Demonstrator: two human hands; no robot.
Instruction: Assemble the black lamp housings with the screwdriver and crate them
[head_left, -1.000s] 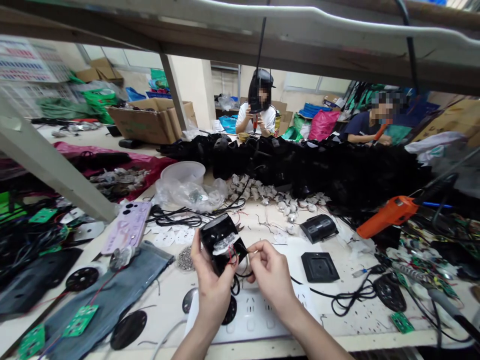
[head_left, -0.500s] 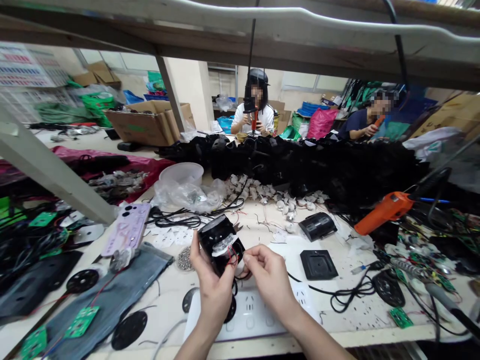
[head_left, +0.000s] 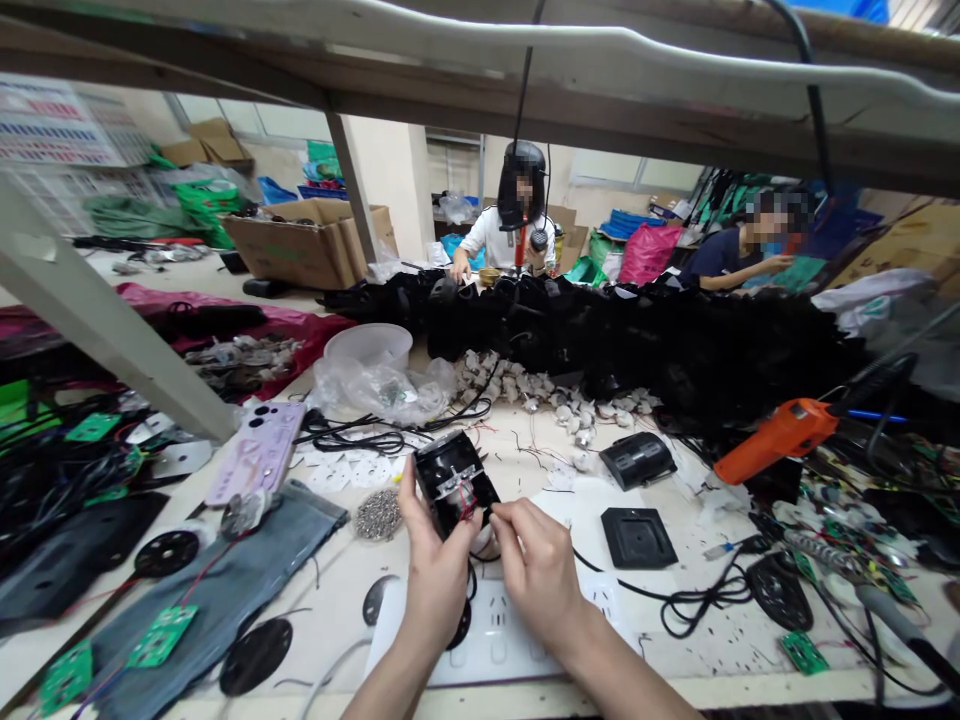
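The left hand holds a small black housing from its left side, just above the worktop. The right hand has its fingers pinched narrow at the red wires inside the housing. A white power strip lies under both hands, and a pile of small screws is near the left hand.

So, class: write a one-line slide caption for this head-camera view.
Left hand holds an open black plastic housing while right hand works its red wires.
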